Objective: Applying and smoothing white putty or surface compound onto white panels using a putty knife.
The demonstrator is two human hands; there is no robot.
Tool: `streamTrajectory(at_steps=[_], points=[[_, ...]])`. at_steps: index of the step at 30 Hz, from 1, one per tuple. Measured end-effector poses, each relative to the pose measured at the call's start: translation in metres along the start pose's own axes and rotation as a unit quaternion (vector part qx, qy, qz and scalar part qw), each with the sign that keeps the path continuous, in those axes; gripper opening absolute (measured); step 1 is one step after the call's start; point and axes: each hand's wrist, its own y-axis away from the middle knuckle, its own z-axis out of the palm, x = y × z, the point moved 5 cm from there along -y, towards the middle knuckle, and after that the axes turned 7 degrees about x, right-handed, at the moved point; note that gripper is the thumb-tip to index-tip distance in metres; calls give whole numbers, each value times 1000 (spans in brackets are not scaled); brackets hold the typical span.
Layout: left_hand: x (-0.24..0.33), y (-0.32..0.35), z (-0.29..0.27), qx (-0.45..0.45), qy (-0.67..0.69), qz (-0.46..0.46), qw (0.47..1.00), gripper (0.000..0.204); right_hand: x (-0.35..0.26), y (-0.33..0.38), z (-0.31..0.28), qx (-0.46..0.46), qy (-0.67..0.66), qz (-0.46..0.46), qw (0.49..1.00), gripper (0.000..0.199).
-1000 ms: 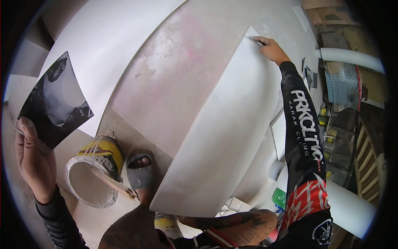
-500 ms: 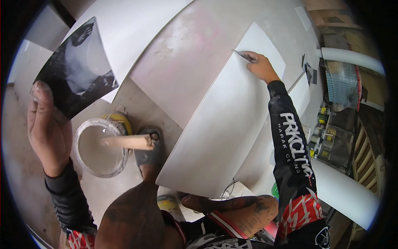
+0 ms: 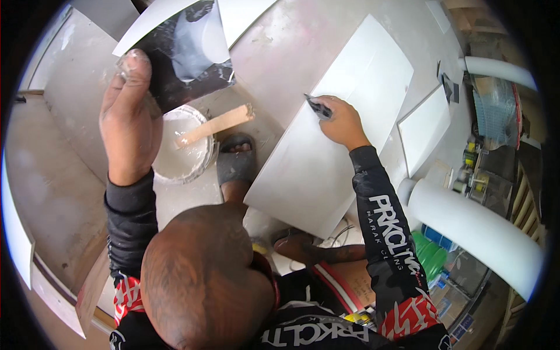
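Observation:
My left hand (image 3: 129, 114) grips a black flat sheet (image 3: 175, 65) by its near edge, thumb on top; whitish putty is smeared over its face. Beneath and beside it stands a bucket (image 3: 204, 160) of white paste with a wooden stick (image 3: 219, 123) leaning out. With fingers closed, my right hand (image 3: 341, 123) pinches a small thin dark spreader (image 3: 318, 108), its tip at the left edge of a long white panel (image 3: 303, 169). The panel slants away from me, over the light floor. My palm hides part of the spreader.
White tubes (image 3: 475, 230) and a smaller white panel (image 3: 426, 131) are to the right. Pieces of dark sheet (image 3: 450, 88) lie beyond. A green container (image 3: 429, 256) sits near my right forearm. My sandalled foot (image 3: 236, 157) is beside the bucket.
My right hand has slid nearer along the panel's left edge with the spreader. The view has shifted, so my left hand and the black sheet appear further right.

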Motion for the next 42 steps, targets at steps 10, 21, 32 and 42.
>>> streamTrajectory(at_steps=[10,21,32,42], points=[[25,3,0,-199,-34,-35,979,30,-79,101,52,-6,4,-2,1000,35],[59,2,1,-291,-150,-34,944,34,-132,180,74,-34,-9,-12,999,44],[61,46,54,-407,-89,-149,897,33,-137,233,67,-94,28,-99,990,43],[-3,62,62,-291,-58,-348,889,31,-148,191,-106,135,-137,12,981,57]])
